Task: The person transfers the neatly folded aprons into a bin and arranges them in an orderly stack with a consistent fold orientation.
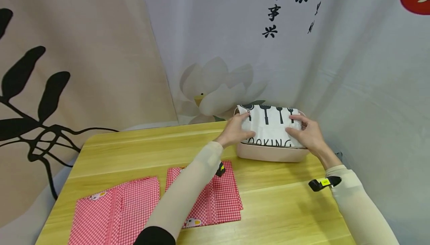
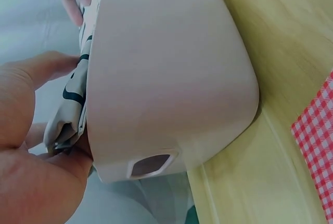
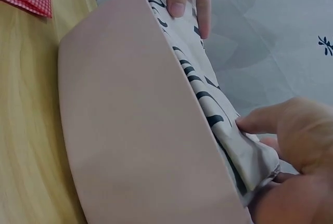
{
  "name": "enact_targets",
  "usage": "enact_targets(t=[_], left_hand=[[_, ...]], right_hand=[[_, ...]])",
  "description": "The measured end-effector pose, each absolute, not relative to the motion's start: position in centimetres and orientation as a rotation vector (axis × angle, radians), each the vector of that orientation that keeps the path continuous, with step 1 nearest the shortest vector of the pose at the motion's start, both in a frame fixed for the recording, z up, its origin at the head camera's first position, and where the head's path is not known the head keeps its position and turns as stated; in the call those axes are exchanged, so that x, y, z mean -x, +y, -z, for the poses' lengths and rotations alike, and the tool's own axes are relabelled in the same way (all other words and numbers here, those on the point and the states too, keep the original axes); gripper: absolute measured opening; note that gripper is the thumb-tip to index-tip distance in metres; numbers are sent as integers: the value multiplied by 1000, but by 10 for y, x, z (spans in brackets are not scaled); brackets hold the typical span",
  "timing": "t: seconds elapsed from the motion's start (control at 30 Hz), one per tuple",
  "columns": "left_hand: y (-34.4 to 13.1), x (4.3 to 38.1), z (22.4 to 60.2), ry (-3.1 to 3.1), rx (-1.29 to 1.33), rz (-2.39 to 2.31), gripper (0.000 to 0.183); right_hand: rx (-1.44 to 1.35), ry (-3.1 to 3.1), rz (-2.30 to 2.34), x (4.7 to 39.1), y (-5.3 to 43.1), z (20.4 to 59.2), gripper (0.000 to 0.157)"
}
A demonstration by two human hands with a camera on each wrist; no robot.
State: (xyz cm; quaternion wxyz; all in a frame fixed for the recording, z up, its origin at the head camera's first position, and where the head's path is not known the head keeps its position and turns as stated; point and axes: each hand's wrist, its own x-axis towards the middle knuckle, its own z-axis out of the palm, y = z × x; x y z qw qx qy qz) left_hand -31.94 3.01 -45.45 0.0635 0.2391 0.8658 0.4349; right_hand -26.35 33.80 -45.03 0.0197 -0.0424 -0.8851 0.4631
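Note:
A folded white cloth (image 1: 268, 129) printed with black utensils and lettering lies in the top of a pale pink bin (image 1: 272, 153) at the back right of the table. My left hand (image 1: 235, 130) grips the cloth's left end, thumb on the near face and fingers tucked at the edge. At the opposite end my right hand (image 1: 309, 136) grips the same cloth. In the left wrist view the cloth's folded edge (image 2: 73, 102) sits between thumb and fingers, along the bin's rim. The right wrist view shows the other end (image 3: 252, 164) pinched similarly. What lies beneath the cloth is hidden.
Two folded red-and-white checked cloths, a left one (image 1: 115, 213) and a right one (image 1: 230, 191), lie on the wooden table (image 1: 275, 204), the right one partly behind my left forearm. A printed curtain (image 1: 215, 43) hangs behind the table. The bin has a handle hole (image 2: 151, 165) in its end.

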Motion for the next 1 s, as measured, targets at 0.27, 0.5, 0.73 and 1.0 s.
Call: enact_targets(t=[0.27,0.5,0.73,1.0], left_hand=[[38,320,455,2634,-703,-1218,92],[44,319,453,2687,-720,-1057,88],[49,318,453,2723,-756,-903,84],[51,321,457,2762,-762,-871,82]], right_hand=[[149,-2774,-1390,263,338,453,71],[155,-2802,-1355,263,339,456,70],[146,-2845,-1292,262,342,458,69],[99,-2873,-1247,265,342,458,69]])
